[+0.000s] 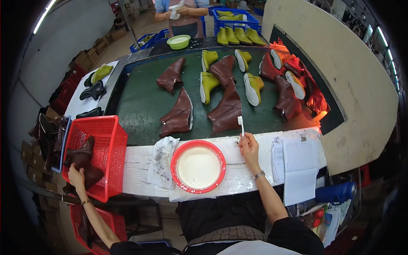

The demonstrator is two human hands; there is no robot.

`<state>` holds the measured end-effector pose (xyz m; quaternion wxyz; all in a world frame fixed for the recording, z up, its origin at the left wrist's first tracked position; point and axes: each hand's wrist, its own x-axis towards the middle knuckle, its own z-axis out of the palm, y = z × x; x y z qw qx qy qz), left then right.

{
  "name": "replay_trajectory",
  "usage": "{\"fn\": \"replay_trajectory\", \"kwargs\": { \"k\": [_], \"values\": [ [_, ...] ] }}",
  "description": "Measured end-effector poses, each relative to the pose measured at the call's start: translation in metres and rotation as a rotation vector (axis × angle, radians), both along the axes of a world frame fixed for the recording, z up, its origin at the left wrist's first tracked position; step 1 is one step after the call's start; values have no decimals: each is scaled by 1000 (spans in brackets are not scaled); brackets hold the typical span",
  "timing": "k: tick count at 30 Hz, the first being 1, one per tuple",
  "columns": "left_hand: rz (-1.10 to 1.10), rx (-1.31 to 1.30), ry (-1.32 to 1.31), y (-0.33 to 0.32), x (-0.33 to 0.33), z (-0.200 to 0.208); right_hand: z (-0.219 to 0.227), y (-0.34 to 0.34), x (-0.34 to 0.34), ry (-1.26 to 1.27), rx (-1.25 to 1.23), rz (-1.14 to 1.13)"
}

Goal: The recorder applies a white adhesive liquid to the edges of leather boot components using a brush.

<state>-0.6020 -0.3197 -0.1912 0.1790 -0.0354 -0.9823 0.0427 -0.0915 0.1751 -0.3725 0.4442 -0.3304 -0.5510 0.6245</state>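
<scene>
My left hand (77, 175) reaches into a red plastic basket (108, 140) at the left and grips a dark brown ankle boot (91, 170). Over the white board's edge, my right hand (248, 146) is closed on the handle of a white toothbrush (242, 123), bristles up. Between my hands stands a red-rimmed basin (174, 165) of creamy white liquid (199, 168). Beside it lies a smudged white cloth (162, 159). Brown boots, one a zipped boot (178, 114) and another a tall boot (225, 111), lie on the green belt (140, 91) beyond.
Several yellow-green boots (208, 85) with pale soles share the belt, which enters a red-glowing opening (316, 102) at right. Papers (297, 157) and a blue flask (335, 193) sit nearer right. Across the belt, a person (182, 17) stands behind a green bowl (178, 41).
</scene>
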Motion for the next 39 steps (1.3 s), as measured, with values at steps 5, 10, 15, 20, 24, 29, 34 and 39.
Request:
{"fn": "replay_trajectory", "kwargs": {
  "k": [5,10,15,20,24,29,34,39],
  "values": [
    [-615,549,216,60,116,78,-4,2,2,23,-33,16],
    [-967,940,-426,111,206,37,11,0,1,-100,-81,41],
    [-874,749,-773,124,202,-64,69,-29,20,-361,458,161],
    [-872,497,-636,138,204,-99,109,-59,12,-793,933,288],
    [-964,336,-391,172,232,-110,109,-73,-3,-902,1063,307],
    [-825,735,-352,178,218,-72,111,-77,5,-756,1108,243],
    [-753,1075,-824,156,232,-18,126,-68,9,-688,857,305],
    [-702,989,-1433,160,267,8,146,-64,-14,-259,982,435]
  ]
}}
